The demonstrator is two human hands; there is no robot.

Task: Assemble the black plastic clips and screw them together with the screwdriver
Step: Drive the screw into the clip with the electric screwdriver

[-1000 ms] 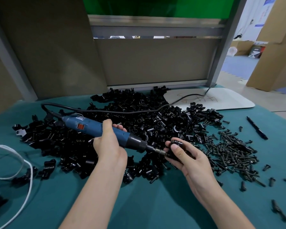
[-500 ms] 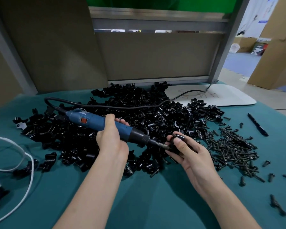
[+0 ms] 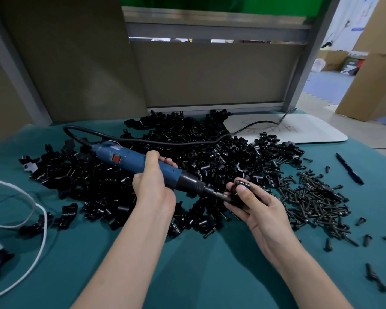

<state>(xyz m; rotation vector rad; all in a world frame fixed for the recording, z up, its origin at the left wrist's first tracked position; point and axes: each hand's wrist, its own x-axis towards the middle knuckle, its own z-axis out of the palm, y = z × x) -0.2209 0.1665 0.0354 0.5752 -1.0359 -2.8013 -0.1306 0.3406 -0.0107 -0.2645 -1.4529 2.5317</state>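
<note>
In the right hand [image 3: 263, 210], a pinched clip [image 3: 243, 186] meets the screwdriver [image 3: 125, 157].

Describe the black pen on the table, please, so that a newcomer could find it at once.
On the teal table cover, look right past the heap of black screws. The black pen lies alone near the right edge: one slim stick, much longer than any screw.

Open teal tablecloth [image 3: 187, 270] up front; clip pile [image 3: 187, 157], screw heap [image 3: 314, 201], white cable [image 3: 40, 237] crowd everything else.
</note>
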